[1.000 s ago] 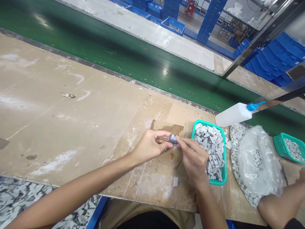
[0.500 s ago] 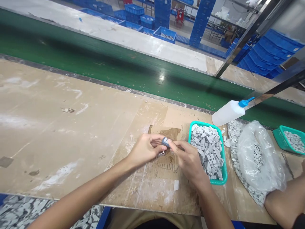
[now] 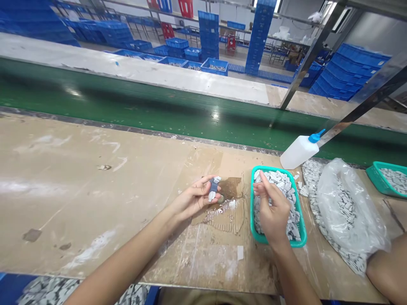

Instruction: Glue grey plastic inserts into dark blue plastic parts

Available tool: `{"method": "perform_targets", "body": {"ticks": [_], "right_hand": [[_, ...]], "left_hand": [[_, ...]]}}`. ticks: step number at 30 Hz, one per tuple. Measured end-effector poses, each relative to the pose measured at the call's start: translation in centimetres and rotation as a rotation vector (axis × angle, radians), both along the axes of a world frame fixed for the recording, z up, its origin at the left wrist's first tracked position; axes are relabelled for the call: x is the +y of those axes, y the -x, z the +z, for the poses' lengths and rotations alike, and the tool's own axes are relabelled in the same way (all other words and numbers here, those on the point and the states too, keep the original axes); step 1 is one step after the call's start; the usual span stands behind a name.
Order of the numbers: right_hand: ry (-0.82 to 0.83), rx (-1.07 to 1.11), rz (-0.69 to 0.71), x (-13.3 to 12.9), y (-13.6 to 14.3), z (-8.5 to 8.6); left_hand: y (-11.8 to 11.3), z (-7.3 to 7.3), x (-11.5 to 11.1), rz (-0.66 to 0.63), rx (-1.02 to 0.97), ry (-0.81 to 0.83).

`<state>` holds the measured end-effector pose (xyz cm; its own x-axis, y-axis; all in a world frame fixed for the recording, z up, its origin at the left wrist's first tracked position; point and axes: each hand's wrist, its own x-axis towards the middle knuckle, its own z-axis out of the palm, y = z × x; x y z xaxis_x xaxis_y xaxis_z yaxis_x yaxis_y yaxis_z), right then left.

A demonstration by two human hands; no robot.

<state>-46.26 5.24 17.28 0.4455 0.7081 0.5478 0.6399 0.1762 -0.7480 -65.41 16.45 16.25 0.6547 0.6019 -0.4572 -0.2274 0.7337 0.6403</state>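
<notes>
My left hand (image 3: 195, 197) grips a small dark grey plastic piece (image 3: 214, 186) with whitish parts at its two ends, held between thumb and fingers. Below it lies a scrap of corrugated cardboard (image 3: 237, 190) with a wet, shiny patch. My right hand (image 3: 275, 209) is over a green basket (image 3: 302, 237) filled with small light grey and white pieces (image 3: 291, 220). The fingers of that hand are curled in with the thumb side up; whether anything is between them I cannot make out.
A white bottle with a blue nozzle (image 3: 299, 152) stands behind the basket. To the right are a clear plastic bag (image 3: 333, 186) on more pieces, another green basket (image 3: 375, 176) and a person's arm (image 3: 388, 267). A green belt (image 3: 178, 114) runs behind the table.
My right hand has left the grey piece and moved right over the green basket. My left hand keeps the piece, now turned with its whitish ends showing. The view has tilted up.
</notes>
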Motion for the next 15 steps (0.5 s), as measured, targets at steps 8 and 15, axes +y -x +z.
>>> {"method": "perform_targets", "body": {"ticks": [8,15], "right_hand": [[0.308,-0.099,-0.056,-1.2,-3.7,1.4],[0.793,-0.251,0.136,-2.2,-4.9,0.7]], "left_hand": [[0.2,-0.8,0.8,0.018,0.013,-0.015],[-1.3,-0.4,4.7,-0.036,0.34,-0.472]]}}
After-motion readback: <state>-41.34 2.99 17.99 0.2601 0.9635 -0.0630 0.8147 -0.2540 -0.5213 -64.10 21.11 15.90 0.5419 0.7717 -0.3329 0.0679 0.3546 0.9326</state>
